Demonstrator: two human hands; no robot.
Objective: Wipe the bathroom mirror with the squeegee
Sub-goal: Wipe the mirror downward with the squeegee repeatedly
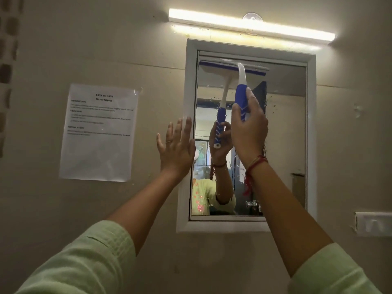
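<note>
Overhead, the right hand (249,132) grips the squeegee (240,98) at the mirror (282,145) top edge; left hand (177,149) flat, fingers spread.

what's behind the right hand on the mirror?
The right hand grips the squeegee handle; behind it is speckled mirror glass. The patch it covers can't be seen.

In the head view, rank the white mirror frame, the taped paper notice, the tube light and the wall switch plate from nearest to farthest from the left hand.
From the left hand:
1. Mirror frame, touching its fingertips.
2. Paper notice, on the wall to its left.
3. Tube light, above the mirror.
4. Switch plate, far lower right.
</note>
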